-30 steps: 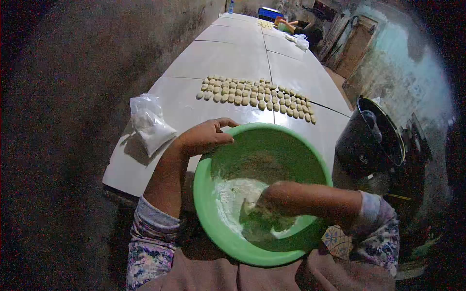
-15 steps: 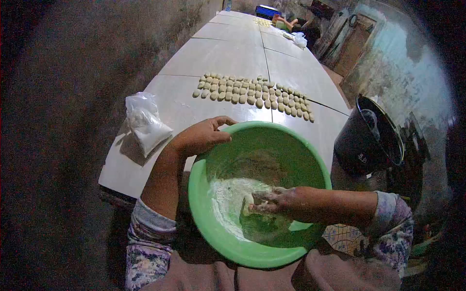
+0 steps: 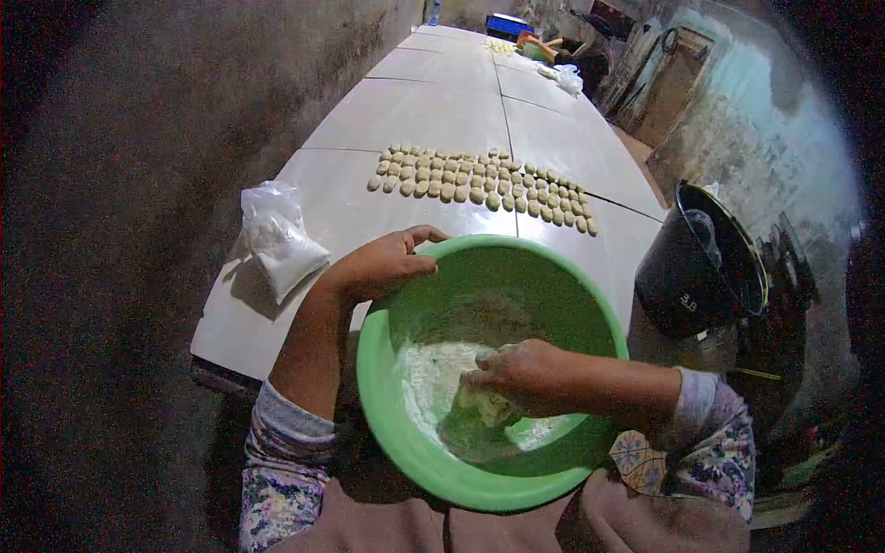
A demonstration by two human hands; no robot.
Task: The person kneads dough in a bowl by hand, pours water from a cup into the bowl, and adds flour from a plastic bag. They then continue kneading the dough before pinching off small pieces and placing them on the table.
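Note:
A large green basin [image 3: 371, 405] rests in my lap, leaning against the table edge. My left hand [image 3: 398, 261] grips its upper left rim, thumb inside and fingers over the outside. White flour [image 3: 426, 369] lies across the basin's bottom. Inside, my right hand [image 3: 527, 373] is closed, knuckles up, over a pale lump of dough [image 3: 489, 405] that shows under the fingers. Part of the dough is hidden by the hand. Beyond the basin, several rows of small oval dough pieces [image 3: 477, 181] lie on the table.
A plastic bag of white powder [image 3: 281, 244] stands on the pale tiled table [image 3: 406, 115] at the left. To the right is a black bucket [image 3: 687, 276]. At the far end are another person's arms [image 3: 544, 46], a blue crate [image 3: 507, 25] and more dough pieces [image 3: 500, 46].
My right hand has turned from spread, floury fingers to a closed grip on the dough, its forearm shifting left. My left hand keeps holding the rim.

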